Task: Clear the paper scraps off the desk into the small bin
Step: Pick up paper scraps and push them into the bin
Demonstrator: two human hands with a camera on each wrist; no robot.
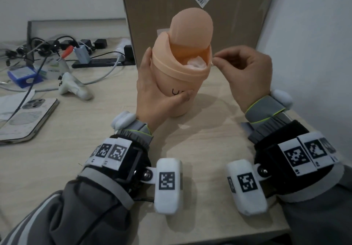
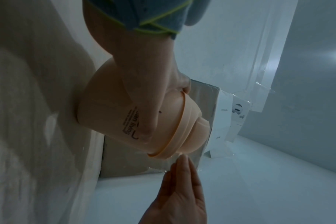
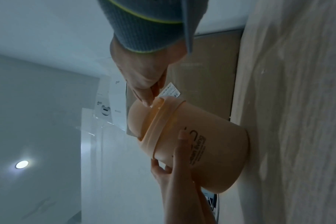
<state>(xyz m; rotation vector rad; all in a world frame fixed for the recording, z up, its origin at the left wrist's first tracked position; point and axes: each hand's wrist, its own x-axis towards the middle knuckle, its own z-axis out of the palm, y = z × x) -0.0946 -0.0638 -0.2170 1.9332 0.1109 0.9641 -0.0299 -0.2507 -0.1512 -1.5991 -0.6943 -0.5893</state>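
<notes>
A small peach bin (image 1: 177, 84) stands on the wooden desk (image 1: 76, 159), its swing lid (image 1: 190, 29) tipped up and open. Crumpled white paper (image 1: 196, 63) shows inside the opening. My left hand (image 1: 152, 92) grips the bin's body, thumb across the printed front. My right hand (image 1: 215, 60) is at the rim's right side, thumb and forefinger pinched on a tiny white paper scrap. The left wrist view shows the bin (image 2: 113, 115) and the right hand's fingertips (image 2: 182, 159) at its rim. In the right wrist view the bin (image 3: 217, 151) sits under my right hand (image 3: 148, 101).
A tall cardboard box (image 1: 190, 6) stands right behind the bin. A wall (image 1: 314, 54) closes the right side. To the left lie a power strip (image 1: 99, 62) with cables, a white controller (image 1: 74, 86), a blue box (image 1: 22, 75) and a phone (image 1: 28, 119).
</notes>
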